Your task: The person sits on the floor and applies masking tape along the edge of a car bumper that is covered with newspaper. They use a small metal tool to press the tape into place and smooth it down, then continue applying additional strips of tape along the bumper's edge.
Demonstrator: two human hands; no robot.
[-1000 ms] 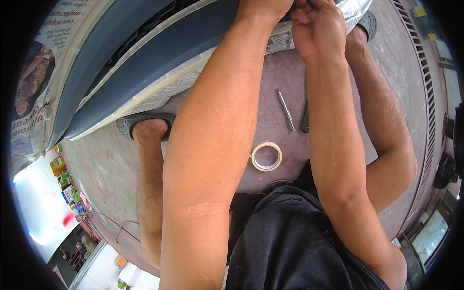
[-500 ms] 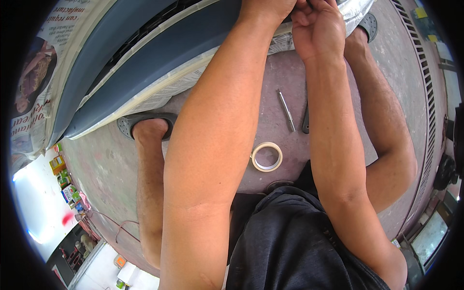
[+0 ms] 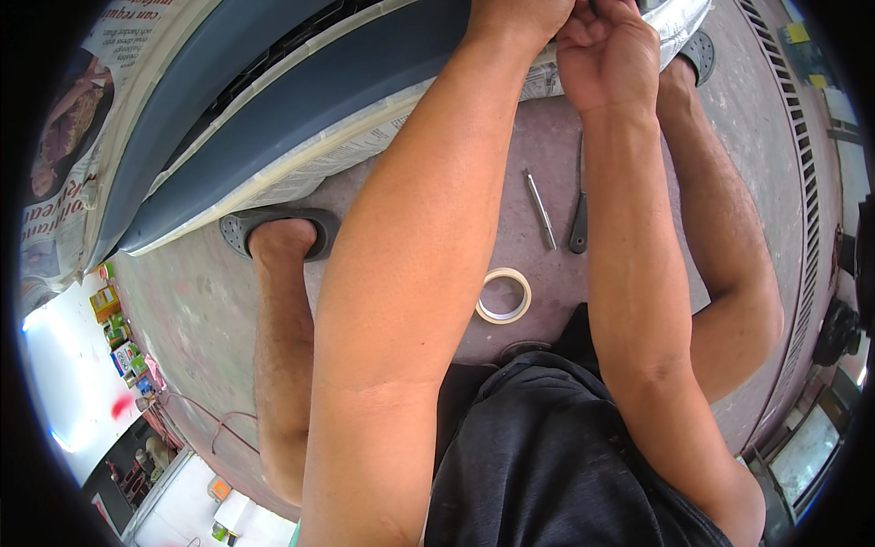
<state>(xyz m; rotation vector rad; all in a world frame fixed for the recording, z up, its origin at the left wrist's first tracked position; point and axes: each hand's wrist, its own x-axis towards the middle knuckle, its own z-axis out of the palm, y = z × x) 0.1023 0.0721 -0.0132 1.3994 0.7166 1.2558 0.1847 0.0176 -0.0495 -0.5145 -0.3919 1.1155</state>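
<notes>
Both my hands reach to the top edge of the head view, close together at the lower edge of a blue-grey car bumper (image 3: 365, 68). My left hand (image 3: 527, 16) shows mostly its wrist and back; its fingers are cut off or hidden. Beside it, my right hand (image 3: 612, 62) is turned palm up with its fingers curled and closed. Whatever sits between the fingertips is too dark and cut off to make out. Cream masking tape (image 3: 273, 175) runs along the bumper's edge, and newspaper (image 3: 374, 139) hangs under it.
On the grey floor between my arms lie a roll of masking tape (image 3: 520, 310), a slim silver pen-like tool (image 3: 540, 210) and a dark-handled tool (image 3: 579, 228). My feet in grey clogs (image 3: 324, 232) stand either side. A floor grate (image 3: 806, 210) runs along the right.
Both forearms have shifted slightly to the right. More of the dark-handled tool shows beside my right forearm. The hands stay close together at the top edge.
</notes>
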